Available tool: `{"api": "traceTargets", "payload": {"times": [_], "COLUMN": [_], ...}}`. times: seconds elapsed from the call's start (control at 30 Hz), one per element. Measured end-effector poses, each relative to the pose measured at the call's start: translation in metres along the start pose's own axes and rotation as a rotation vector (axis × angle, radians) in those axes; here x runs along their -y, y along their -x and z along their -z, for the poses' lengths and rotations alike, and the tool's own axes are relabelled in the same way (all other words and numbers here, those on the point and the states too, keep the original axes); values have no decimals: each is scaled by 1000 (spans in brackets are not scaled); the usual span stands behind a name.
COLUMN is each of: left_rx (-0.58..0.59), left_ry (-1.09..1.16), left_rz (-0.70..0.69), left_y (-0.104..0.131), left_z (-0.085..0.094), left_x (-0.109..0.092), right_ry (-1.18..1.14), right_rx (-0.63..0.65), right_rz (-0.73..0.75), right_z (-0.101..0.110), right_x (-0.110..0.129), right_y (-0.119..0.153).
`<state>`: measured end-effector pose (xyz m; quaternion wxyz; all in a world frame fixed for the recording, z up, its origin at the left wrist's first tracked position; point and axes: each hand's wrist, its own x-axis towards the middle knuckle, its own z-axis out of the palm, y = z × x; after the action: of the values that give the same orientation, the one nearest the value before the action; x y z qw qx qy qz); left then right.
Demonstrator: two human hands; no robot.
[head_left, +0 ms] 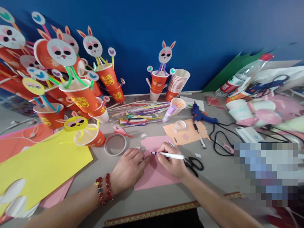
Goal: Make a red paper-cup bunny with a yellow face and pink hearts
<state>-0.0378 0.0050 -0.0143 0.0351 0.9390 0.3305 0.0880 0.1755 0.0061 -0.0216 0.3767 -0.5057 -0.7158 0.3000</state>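
A pink sheet of paper [154,174] lies on the grey table between my hands. My right hand [171,161] is closed on a white marker [174,155] with a purple end, whose tip points left at the paper near my left fingers. Resting palm down on the paper's left side, my left hand [130,166] has its fingers spread a little and holds nothing that I can see; red bead bracelets [108,186] circle its wrist. Black-handled scissors [196,164] lie just right of my right hand, partly behind it.
Red cups with rabbit faces [79,96] crowd the left, above a yellow sheet [54,161]. A tape roll [115,144] sits left of the paper. Behind are pipe cleaners [135,118], stacked cups [178,82] and an orange sheet [192,133]. A blue glue gun [201,115] with cables lies right.
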Motion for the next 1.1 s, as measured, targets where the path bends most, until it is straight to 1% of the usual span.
{"api": "traceTargets", "payload": {"times": [0.23,0.43,0.63,1.1], "left_rx": [4,12,13,27], "left_ry": [-3,-9,-9,-12], "left_rz": [4,4,7,10], "left_y": [0,0,-1,-2], "left_z": [0,3,2,4], "left_x": [1,-1,-1,0], "right_ry": [7,-1,-29,-12], "right_rx": [13,10,11,-20], "right_rz": [14,19,11,-4], "right_z": [0,0,1,2], "right_x": [-3,-1,0,3], "right_y": [0,0,0,0]}}
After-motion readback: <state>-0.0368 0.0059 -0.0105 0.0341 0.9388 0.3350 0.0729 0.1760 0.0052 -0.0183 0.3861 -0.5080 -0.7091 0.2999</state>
